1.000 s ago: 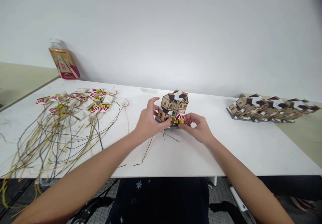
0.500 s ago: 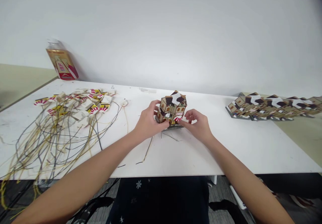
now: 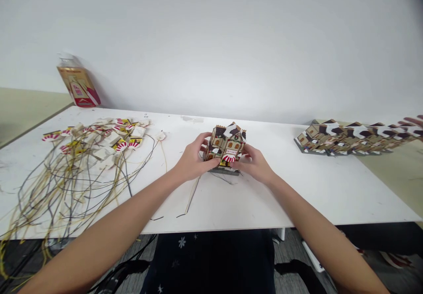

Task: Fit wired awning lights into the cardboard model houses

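A small model house (image 3: 228, 146) with a snowy roof, a shop sign and a red-and-white striped awning stands upright on the white table (image 3: 264, 206). My left hand (image 3: 197, 158) grips its left side, thumb low on the front. On the right side, my right hand (image 3: 254, 164) holds it too, with the thumb at the lower front corner near the awning. Thin wires come out from under the base toward the table's front edge.
A tangle of wired white blocks with striped awnings (image 3: 109, 142) covers the left of the table. Behind it stands a gold-and-red bottle (image 3: 79, 84). A row of similar houses (image 3: 357, 137) lines the right, where another person's hand (image 3: 413, 122) reaches in.
The house has turned to face me more squarely. My right hand has moved in from beside it and closed on its right side. Another person's hand has appeared at the right edge.
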Demonstrator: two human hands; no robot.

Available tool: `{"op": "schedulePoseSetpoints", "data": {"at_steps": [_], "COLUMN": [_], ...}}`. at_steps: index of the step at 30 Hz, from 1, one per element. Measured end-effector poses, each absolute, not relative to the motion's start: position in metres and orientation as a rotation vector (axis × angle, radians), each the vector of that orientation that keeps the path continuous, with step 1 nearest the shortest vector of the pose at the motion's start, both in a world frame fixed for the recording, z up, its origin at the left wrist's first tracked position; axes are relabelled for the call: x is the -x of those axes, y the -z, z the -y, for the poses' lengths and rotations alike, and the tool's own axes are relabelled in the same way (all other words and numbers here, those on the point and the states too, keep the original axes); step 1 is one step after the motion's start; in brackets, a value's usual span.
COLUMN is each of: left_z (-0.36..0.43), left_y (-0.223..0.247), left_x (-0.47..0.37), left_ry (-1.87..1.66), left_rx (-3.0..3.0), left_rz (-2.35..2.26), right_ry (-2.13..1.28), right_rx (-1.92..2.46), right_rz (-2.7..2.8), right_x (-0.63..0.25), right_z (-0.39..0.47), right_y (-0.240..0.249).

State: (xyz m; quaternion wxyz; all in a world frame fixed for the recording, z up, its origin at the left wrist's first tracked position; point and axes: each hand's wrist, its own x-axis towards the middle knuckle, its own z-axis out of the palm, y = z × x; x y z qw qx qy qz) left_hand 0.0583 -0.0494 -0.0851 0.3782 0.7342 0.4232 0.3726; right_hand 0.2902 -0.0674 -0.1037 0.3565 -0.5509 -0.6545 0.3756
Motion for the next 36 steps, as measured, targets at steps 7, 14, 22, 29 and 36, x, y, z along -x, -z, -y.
{"op": "schedulePoseSetpoints", "data": {"at_steps": [7,14,22,29,36], "left_z": [0.0494,0.0481,0.0481,0.0496,0.0485], "left_y": [0.0851,0.0855,0.0862,0.0845,0.0849], "left_x": [-0.0604,-0.0605,-0.0621,-0.0626,-0.0609], "left_ry": [-0.938,-0.977,-1.015,-0.989,-0.943], "left_rx": [-1.824,-1.788,-1.779,-1.783,-1.801], "left_rz": [-1.135,-1.081,-1.052,-1.108,-1.153], "right_ry": [-0.823,-0.705,-0.675,-0.770,-0.790], "right_rx": [1.409,1.417,1.416,1.442,1.431], "right_rz": [1.693,1.711,1.688,1.653,1.632], "right_x": [-0.2885,-0.2875,-0.2870,-0.2853,-0.2846], "right_z": [0.0703,0.0739,0.0722,0.0725,0.0706], "right_y": [0.1050,0.1055,0.1050,0.1061,0.1093]}}
